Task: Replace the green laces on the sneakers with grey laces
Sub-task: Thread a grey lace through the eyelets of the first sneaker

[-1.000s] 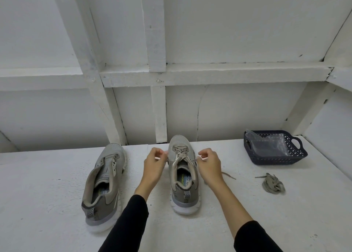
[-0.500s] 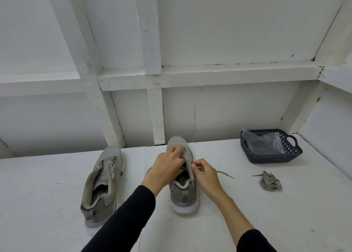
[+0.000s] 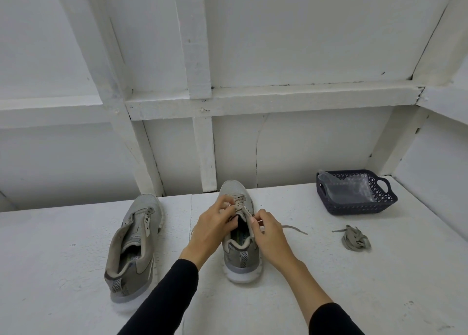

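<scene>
Head view. The laced sneaker (image 3: 239, 235) stands at the centre of the white surface (image 3: 329, 284), heel toward the person and toe at 12 o'clock, so that the eyelet rows face up and both hands reach them evenly. The left hand (image 3: 211, 229) lies over the tongue from 9 o'clock; its fingers (image 3: 225, 203) are curled at the crossed lace (image 3: 239, 204), apparently pinching a strand, though the grip itself is partly hidden. The right hand (image 3: 269, 233) comes in from 3 o'clock, fingers bent and closed on the lace by the upper eyelets; a free lace end (image 3: 295, 229) trails from it across the surface toward 3 o'clock. The step in hand seems to be working the lace through the top eyelets of this shoe; whether this lace is the grey or the green one cannot be told from its colour here.

The second sneaker (image 3: 134, 243) lies at 9 o'clock, well apart, without a lace and with its tongue slack, set aside within reach. A loose bundle of lace (image 3: 355, 241) rests at 3 o'clock, clear of the working area. Beyond it, at 2 o'clock, a dark basket (image 3: 364, 206) holds a clear plastic bag (image 3: 347, 189), likely the packaging of the replacement laces.
</scene>
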